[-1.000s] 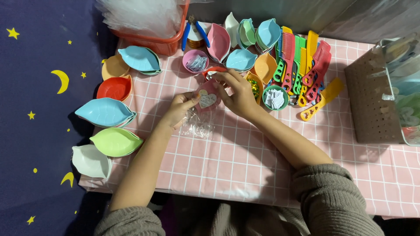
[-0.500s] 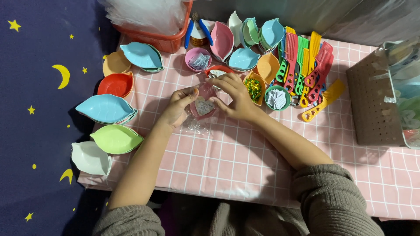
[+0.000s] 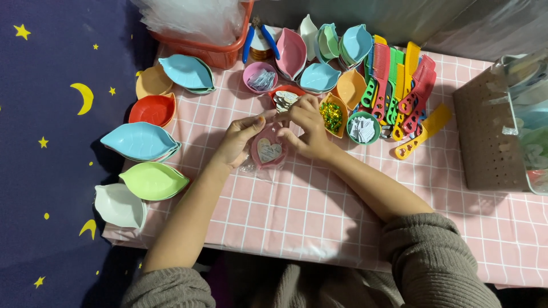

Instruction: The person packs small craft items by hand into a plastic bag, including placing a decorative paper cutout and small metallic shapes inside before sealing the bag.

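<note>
My left hand (image 3: 235,141) and my right hand (image 3: 306,124) together hold a small pink leaf-shaped dish (image 3: 267,153) wrapped in a clear plastic bag, with a pale heart-shaped tag on it. Both hands pinch the bag's top edge just above the dish. More crinkled clear plastic (image 3: 249,167) lies under the dish on the pink checked tablecloth (image 3: 319,205). Right behind my hands stands a red bowl of heart tags (image 3: 283,98).
Stacks of leaf-shaped dishes in blue (image 3: 138,141), green (image 3: 153,181), white (image 3: 119,206), red (image 3: 150,110) line the left edge. Small bowls (image 3: 260,77), coloured combs (image 3: 399,85), blue pliers (image 3: 258,37) and a red basket of bags (image 3: 197,28) stand behind. A brown perforated bin (image 3: 492,134) is at right.
The bagged pink dish has dropped lower toward the table, and both hands have closed in on its top edge. The view has shifted slightly.
</note>
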